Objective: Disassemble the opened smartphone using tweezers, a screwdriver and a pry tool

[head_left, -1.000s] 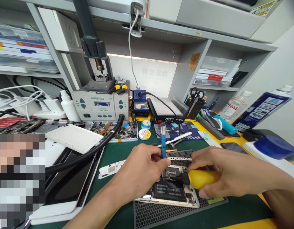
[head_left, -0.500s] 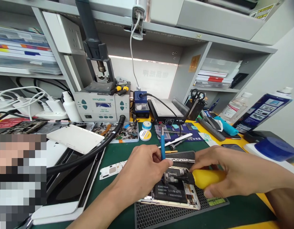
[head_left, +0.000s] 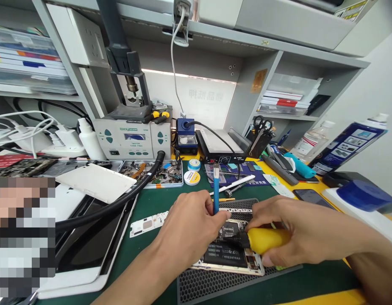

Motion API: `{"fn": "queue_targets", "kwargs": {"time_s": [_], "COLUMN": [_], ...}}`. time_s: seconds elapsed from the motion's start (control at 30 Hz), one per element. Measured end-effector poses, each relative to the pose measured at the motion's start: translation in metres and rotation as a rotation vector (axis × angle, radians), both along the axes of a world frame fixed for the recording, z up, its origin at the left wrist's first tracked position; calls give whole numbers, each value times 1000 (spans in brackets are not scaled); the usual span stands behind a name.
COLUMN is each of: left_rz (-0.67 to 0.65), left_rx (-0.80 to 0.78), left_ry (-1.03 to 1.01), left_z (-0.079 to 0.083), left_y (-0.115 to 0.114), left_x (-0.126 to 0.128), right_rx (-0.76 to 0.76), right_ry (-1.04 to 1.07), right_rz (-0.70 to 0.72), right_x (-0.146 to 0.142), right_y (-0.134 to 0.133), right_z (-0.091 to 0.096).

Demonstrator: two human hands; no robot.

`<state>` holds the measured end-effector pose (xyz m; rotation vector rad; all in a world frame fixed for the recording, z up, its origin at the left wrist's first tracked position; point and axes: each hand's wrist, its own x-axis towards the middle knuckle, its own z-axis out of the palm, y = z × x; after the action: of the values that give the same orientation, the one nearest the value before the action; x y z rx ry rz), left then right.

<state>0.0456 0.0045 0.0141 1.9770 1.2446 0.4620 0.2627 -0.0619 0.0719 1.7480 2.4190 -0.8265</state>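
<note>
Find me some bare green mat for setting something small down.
The green mat shows bare between the honeycomb pad and right forearm, and narrowly between left forearm and tablet. It's crowded around the opened phone and, further back, the parts tray and round tins.

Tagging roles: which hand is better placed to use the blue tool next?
Likely the left hand: it grips the blue tool over the opened device, while the right hand holds the yellow tool.

We can read "QUICK" and "LEAD FREE" on the hot-air station (head_left: 135, 145), "ESD" at the upper right of its display, 物品抵押 mirrored across the white panel (head_left: 202, 103), and "Model" on the dark label (head_left: 228, 229) inside the opened phone (head_left: 251, 260); the battery (head_left: 226, 255) carries Chinese lines too small for us
</note>
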Motion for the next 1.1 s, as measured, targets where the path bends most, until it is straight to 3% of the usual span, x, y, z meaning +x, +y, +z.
{"fn": "queue_targets", "kwargs": {"time_s": [0.2, 0.6, 0.9, 1.1], "left_rz": [-2, 13, 16, 0], "left_rx": [12, 44, -7, -6], "left_ry": [7, 8, 4, -56], "left_z": [1, 0, 4, 5], "left_y": [-2, -2, -4, -5], "left_x": [-1, 1, 0, -3], "right_rx": [-80, -55, 8, 224], "right_ry": [-21, -59, 56, 338], "right_rz": [-19, -42, -28, -301], "right_x": [0, 7, 13, 54], "right_y": [0, -1, 0, 4], "right_z": [1, 1, -2, 13]}}
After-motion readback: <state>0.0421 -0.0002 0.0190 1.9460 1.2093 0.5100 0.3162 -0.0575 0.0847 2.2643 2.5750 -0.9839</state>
